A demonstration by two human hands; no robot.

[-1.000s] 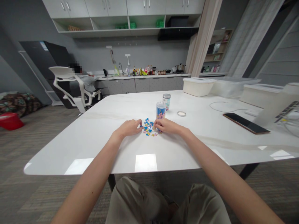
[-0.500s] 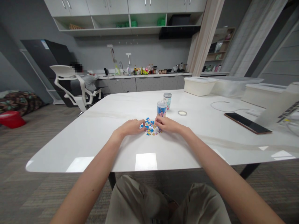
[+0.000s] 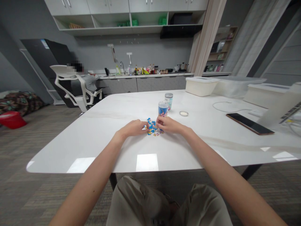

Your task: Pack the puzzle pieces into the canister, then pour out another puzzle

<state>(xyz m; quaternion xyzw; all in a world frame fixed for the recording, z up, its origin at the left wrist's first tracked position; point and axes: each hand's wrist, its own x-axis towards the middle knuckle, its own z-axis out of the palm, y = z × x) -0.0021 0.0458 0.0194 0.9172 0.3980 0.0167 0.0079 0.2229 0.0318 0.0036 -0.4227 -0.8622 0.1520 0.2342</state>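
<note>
A small pile of blue, yellow and pink puzzle pieces (image 3: 152, 128) lies on the white table (image 3: 98, 125). On the pile's left side is my left hand (image 3: 136, 128), its thumb and fingers curved apart around some pieces at the edge. My right hand (image 3: 167, 124) is at the right side, fingertips pinched together; whatever is between them is too small to make out. Just behind it stands a clear canister with a blue picture (image 3: 163, 109). A second canister with a grey lid (image 3: 168, 99) is behind that one.
A round lid (image 3: 183, 113) lies right of the canisters. Further right are a phone (image 3: 249, 123), a white cable (image 3: 221, 108) and lidded storage boxes (image 3: 201, 87). A person sits in a white chair (image 3: 82, 94) beyond the table's left side.
My left hand has moved slightly to the right, over the left edge of the pile. The right hand stays at nearly the same place, still pinched.
</note>
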